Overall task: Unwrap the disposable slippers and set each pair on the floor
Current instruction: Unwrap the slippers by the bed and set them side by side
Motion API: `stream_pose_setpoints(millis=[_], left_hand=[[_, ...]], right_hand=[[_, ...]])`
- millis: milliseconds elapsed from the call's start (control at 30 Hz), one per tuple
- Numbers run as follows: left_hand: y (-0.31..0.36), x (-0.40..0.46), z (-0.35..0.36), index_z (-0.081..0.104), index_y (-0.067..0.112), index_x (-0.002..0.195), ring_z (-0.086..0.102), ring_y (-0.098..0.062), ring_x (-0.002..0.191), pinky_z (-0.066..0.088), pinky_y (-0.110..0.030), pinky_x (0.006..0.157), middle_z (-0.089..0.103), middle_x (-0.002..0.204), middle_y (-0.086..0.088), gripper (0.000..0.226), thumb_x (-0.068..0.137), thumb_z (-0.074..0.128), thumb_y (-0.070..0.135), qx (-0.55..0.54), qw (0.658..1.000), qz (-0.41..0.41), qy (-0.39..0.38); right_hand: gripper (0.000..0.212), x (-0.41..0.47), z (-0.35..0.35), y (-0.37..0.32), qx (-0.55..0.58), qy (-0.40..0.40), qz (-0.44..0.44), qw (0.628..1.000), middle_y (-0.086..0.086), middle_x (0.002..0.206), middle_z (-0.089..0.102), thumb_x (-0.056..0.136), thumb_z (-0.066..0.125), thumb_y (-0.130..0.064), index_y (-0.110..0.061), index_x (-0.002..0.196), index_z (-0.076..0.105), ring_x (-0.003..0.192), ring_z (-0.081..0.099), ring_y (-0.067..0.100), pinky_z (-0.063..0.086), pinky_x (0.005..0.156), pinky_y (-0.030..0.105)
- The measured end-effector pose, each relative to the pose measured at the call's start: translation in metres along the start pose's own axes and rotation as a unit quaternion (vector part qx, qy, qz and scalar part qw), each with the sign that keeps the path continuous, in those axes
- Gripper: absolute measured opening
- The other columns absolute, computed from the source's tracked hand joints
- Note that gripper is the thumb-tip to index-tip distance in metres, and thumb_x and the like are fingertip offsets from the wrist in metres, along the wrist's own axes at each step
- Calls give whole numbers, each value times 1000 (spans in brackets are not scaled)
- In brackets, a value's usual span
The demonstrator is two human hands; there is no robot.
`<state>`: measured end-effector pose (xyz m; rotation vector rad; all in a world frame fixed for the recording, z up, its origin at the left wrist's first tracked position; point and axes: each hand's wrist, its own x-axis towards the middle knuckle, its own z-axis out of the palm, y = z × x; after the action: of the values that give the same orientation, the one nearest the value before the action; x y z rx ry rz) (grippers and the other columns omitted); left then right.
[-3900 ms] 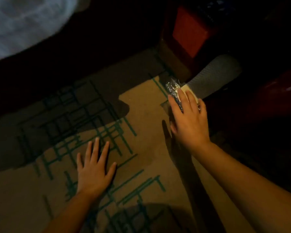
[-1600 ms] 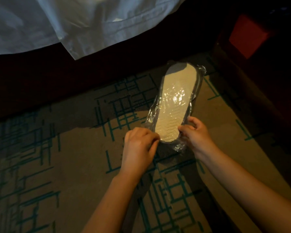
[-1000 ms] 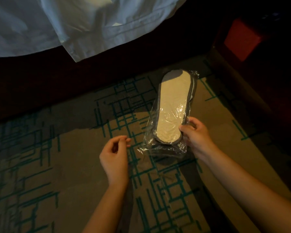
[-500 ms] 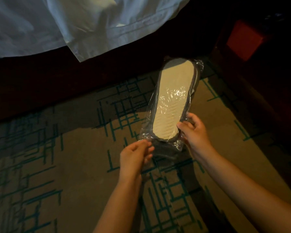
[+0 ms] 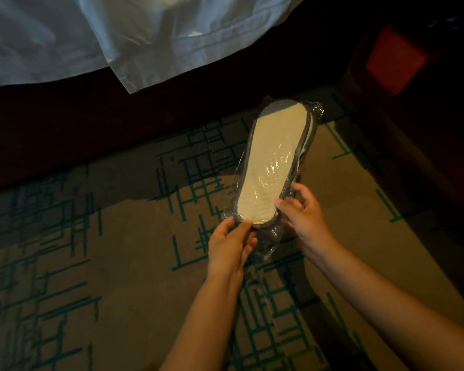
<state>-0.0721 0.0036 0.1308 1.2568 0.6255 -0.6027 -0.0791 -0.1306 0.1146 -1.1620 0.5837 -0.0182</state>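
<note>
A pair of disposable slippers (image 5: 272, 162) sealed in a clear plastic wrapper is held above the carpet, pale sole facing up with a dark grey edge. My right hand (image 5: 303, 215) grips the heel end from the right side. My left hand (image 5: 232, 245) pinches the wrapper's loose plastic at the near left corner of the heel. The wrapper looks closed around the slippers, and a strip of loose plastic hangs below the heel.
The floor is a tan carpet (image 5: 105, 263) with green line patterns. A bed with a hanging white sheet (image 5: 145, 36) and a dark base runs across the top. Dark wooden furniture with a red panel (image 5: 394, 57) stands at the right.
My left hand has moved up to the heel corner of the wrapper and pinched the plastic. The package has shifted slightly; my right hand keeps its grip.
</note>
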Motion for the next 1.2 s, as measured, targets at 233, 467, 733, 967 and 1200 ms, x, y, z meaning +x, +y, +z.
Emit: stream_pose_setpoints(millis=[233, 467, 733, 967, 1200], left_hand=[[-14, 7, 2, 60, 16, 110, 63, -2, 56, 37, -12, 39, 73, 75, 5, 26, 85, 59, 10, 26, 999, 14, 17], [-20, -1, -1, 62, 20, 97, 68, -2, 61, 40, -9, 42, 74, 75, 5, 18, 88, 53, 7, -21, 999, 18, -17], [-27, 11, -30, 67, 19, 101, 52, 1, 50, 40, -11, 42, 74, 72, 8, 25, 88, 51, 4, 7, 998, 33, -55], [-38, 8, -29, 62, 13, 105, 57, 3, 47, 34, -8, 38, 75, 72, 8, 27, 90, 45, -2, -55, 996, 22, -62], [-35, 9, -30, 64, 14, 102, 63, -2, 56, 40, -8, 39, 76, 77, 4, 27, 90, 45, 0, -130, 990, 0, -50]], right_hand=[[25, 15, 1, -1, 89, 87, 96, 988, 2, 83, 63, 85, 61, -5, -27, 86, 52, 73, 60, 16, 49, 67, 30], [28, 41, -2, -17, 33, 62, 122, 990, 2, 88, 60, 81, 66, -12, -22, 102, 49, 78, 60, 19, 52, 67, 35], [21, 52, -20, -23, 44, 58, 178, 981, 5, 86, 61, 83, 65, -23, -14, 97, 54, 79, 60, 21, 51, 72, 36], [55, 85, -12, -53, 95, 84, 137, 982, 8, 99, 67, 76, 73, -16, -9, 125, 50, 85, 68, 25, 57, 62, 35], [60, 63, 0, -24, 43, 7, 196, 980, 7, 101, 63, 76, 72, -34, -19, 128, 46, 83, 62, 22, 53, 62, 34]])
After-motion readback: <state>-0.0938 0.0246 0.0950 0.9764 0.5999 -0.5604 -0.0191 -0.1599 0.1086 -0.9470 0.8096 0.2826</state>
